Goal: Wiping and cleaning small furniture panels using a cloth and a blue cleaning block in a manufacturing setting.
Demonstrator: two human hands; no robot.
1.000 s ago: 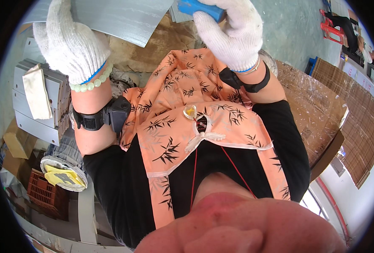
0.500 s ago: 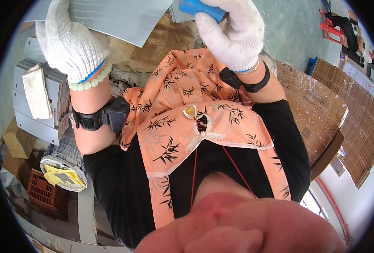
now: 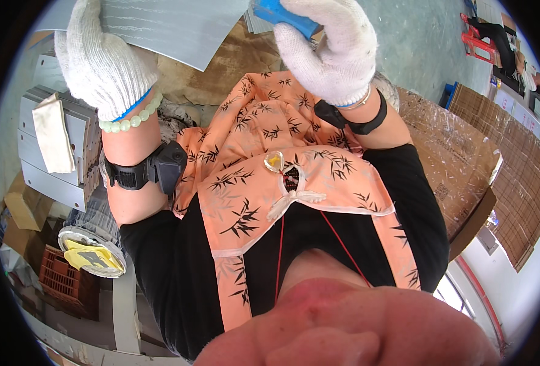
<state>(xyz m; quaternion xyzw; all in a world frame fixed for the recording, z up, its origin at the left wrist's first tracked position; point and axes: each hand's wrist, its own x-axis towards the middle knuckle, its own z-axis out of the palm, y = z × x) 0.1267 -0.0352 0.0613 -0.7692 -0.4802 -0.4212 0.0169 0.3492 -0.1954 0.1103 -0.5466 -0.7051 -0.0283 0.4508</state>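
Observation:
A grey board with a streaked, wood-grain-like face (image 3: 175, 30) reaches past the top edge. My left hand (image 3: 102, 67), in a white knitted glove, is at the board's left side with its fingers closed around the edge; the fingertips are partly hidden. In my right hand (image 3: 337, 58), gloved the same way, is a smooth blue block-like piece (image 3: 287, 18), gripped between thumb and fingers. It is cut off by the top edge, so its kind is unclear. It is near the board's right corner; whether they touch is not visible.
Brown paper or cloth (image 3: 191, 82) lies under the board. Left are stacked grey panels (image 3: 50, 174) with a cream cloth (image 3: 53, 134), a bucket (image 3: 93, 251) and a red-brown crate (image 3: 66, 280). Right are cardboard (image 3: 453, 158), a red stool (image 3: 478, 46) and a person (image 3: 504, 49) farther off.
My right hand has shifted slightly left, carrying the blue piece. My left hand and the grey board have hardly moved.

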